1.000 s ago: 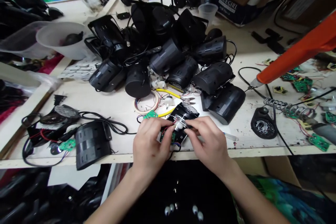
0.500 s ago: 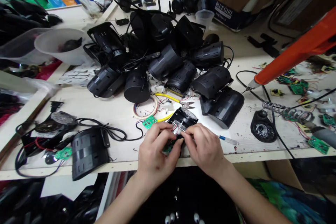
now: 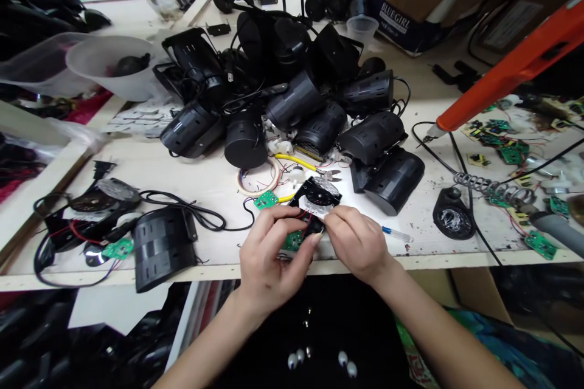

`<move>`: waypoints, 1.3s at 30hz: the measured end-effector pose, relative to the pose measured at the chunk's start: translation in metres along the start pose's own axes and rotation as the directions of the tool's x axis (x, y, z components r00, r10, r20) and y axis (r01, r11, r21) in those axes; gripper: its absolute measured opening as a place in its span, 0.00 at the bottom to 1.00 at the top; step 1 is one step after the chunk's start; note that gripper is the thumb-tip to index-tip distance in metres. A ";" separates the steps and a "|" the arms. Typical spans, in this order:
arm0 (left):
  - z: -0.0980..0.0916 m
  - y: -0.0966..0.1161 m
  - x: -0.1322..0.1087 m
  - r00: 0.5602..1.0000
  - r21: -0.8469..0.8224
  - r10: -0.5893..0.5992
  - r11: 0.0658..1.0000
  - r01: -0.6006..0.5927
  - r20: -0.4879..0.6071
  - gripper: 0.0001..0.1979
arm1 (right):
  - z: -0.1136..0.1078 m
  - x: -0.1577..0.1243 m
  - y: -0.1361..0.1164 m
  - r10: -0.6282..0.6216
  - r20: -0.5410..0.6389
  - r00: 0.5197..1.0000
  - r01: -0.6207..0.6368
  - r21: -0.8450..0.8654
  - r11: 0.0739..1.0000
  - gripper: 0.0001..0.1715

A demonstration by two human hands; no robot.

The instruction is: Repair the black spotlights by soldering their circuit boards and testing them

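Between my hands lies an opened black lamp part [image 3: 325,189] with a shiny reflective disc, red wires and a pale silvery strip. My left hand [image 3: 274,258] is closed on the part's near left side, thumb and fingers around it. A green circuit board [image 3: 292,240] shows under those fingers. Against the part's right side my right hand [image 3: 358,243] is pinched; what its fingertips grip is hidden. Just beyond are a second green board [image 3: 266,199], yellow-handled cutters [image 3: 329,175] and a ring of tape [image 3: 241,181]. A blue-tipped screwdriver [image 3: 398,234] lies right of my right hand.
Black lamp housings [image 3: 292,100] are piled across the bench behind my hands. A lone housing [image 3: 164,246] and wired parts sit left. At right hang an orange electric screwdriver [image 3: 493,79] and a soldering iron's coil stand [image 3: 495,187], near loose circuit boards [image 3: 513,152].
The view has shifted a little. My right fingertips have moved slightly, and more of the lamp part and the green board under my left hand shows. Both hands stay at the part.
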State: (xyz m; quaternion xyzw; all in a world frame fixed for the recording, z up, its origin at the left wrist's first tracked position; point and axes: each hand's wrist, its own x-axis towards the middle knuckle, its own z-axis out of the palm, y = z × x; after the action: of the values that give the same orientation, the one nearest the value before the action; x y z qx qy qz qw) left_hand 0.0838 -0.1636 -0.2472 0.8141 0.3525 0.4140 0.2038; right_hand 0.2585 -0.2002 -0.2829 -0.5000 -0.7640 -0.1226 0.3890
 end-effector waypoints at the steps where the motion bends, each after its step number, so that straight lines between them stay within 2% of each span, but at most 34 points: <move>1: -0.001 0.000 -0.001 1.000 -0.004 0.000 1.000 0.000 -0.008 0.04 | 0.000 0.001 0.000 0.000 0.009 1.000 0.000 -0.002 1.000 0.10; 5: -0.003 -0.004 -0.003 0.992 0.030 -0.110 0.993 0.112 -0.065 0.03 | -0.002 0.006 -0.003 0.027 0.038 0.999 -0.026 -0.022 0.999 0.11; 8: -0.002 -0.008 -0.001 0.978 0.116 -0.209 0.971 0.211 -0.032 0.11 | -0.003 0.005 -0.004 0.077 0.021 0.997 -0.077 -0.017 0.997 0.11; 10: 0.000 -0.011 0.000 0.977 0.159 -0.212 0.965 0.207 0.016 0.13 | -0.003 0.004 -0.005 0.089 0.003 0.996 -0.089 -0.002 0.996 0.11; 15: 0.001 -0.011 0.004 0.985 0.185 -0.166 0.971 0.153 0.055 0.04 | -0.001 0.002 -0.005 0.075 -0.018 0.997 -0.075 0.021 0.997 0.11; 19: 0.002 -0.007 0.005 0.988 0.186 -0.143 0.974 0.129 0.063 0.02 | -0.001 0.003 -0.005 0.047 -0.042 0.998 -0.048 -0.007 0.999 0.10; 24: -0.002 -0.001 0.004 0.990 0.108 -0.141 0.985 0.138 0.018 0.01 | -0.002 0.002 -0.007 0.017 -0.146 0.989 -0.021 -0.025 0.999 0.11; 30: -0.011 0.000 -0.001 0.987 0.049 -0.160 0.986 0.160 0.007 0.01 | -0.001 0.006 -0.020 0.136 -0.165 0.977 -0.119 0.108 0.987 0.09; 35: -0.013 -0.003 -0.002 0.958 -0.061 -0.281 0.957 0.284 0.049 0.03 | -0.002 0.011 -0.026 0.239 -0.178 0.955 -0.207 0.182 0.961 0.08; 39: -0.018 0.001 0.005 0.909 -0.225 -0.397 0.881 0.417 0.129 0.06 | -0.011 0.022 -0.026 0.209 -0.204 0.956 -0.182 0.145 0.973 0.09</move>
State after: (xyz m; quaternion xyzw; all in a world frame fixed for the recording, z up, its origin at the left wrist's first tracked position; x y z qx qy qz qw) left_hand 0.0719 -0.1604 -0.2337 0.7056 0.4530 0.3702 0.3998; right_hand 0.2369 -0.2045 -0.2546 -0.5315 -0.6695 -0.0895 0.5111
